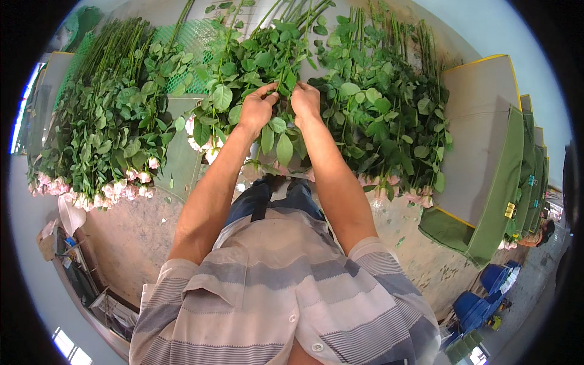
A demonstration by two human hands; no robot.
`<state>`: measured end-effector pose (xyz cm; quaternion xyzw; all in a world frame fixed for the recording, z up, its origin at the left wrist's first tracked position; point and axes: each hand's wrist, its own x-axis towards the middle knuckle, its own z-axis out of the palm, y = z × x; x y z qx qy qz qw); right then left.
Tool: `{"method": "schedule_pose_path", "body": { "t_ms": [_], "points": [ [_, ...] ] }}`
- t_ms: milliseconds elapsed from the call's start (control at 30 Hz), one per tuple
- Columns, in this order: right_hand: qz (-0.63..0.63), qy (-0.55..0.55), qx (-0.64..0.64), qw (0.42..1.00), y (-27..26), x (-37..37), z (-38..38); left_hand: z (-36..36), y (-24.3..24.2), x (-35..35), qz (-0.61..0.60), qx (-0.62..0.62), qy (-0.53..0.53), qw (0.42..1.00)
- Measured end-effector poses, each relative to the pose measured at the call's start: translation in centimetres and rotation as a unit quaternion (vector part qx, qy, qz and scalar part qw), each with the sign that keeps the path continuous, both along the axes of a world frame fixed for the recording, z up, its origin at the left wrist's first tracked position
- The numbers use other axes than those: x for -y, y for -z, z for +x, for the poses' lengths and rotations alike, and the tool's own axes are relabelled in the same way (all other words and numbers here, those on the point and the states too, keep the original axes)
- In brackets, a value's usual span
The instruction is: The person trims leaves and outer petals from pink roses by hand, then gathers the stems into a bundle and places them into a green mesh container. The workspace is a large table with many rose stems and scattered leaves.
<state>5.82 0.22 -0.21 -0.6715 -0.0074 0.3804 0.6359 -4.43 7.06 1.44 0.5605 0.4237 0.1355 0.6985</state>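
My left hand [256, 108] has its thumb and forefinger closed around a leafy rose stem [281, 78] over the middle heap. Close beside it, my right hand [306, 101] is curled at the same greenery, its fingertips partly hidden by leaves. Large green leaves [284, 149] hang below and between the two hands. The middle heap of cut roses [255, 61] lies with stems pointing away from me. Its pale pink blooms [211, 148] show beside my left forearm.
Rose piles lie left [118, 100] and right [378, 105], blooms towards me. Green mesh [182, 77] lies under stems at left. A grey panel with yellow edging and green fabric [479, 132] stands at right. Blue buckets [470, 310] stand on the floor. Another person [538, 235] is at far right.
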Motion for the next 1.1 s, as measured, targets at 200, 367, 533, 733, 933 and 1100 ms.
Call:
{"method": "schedule_pose_path", "body": {
  "t_ms": [200,367,533,733,933,1100],
  "points": [
    [-0.012,0.050,-0.013,0.999,1.7,0.4,-1.3,-0.5,2.8,0.8,0.230,-0.090,0.070,0.966],
    [-0.052,0.013,0.000,0.999,2.1,0.7,-1.7,-1.3,2.3,1.6,0.310,-0.150,0.166,0.924],
    [-0.079,-0.026,0.058,0.995,-1.0,2.1,-0.4,-0.6,2.8,-0.3,0.232,-0.039,0.117,0.965],
    [-0.001,-0.023,-0.011,1.000,-12.0,8.4,3.6,-0.8,6.2,-4.5,0.240,-0.143,0.173,0.944],
    [0.144,0.057,-0.071,0.985,-17.1,12.3,3.8,-1.8,5.1,-3.7,0.309,-0.093,0.174,0.930],
    [0.076,0.085,0.125,0.986,-21.2,15.9,4.2,-2.5,1.4,-2.0,0.187,0.056,0.187,0.963]
  ]
}}
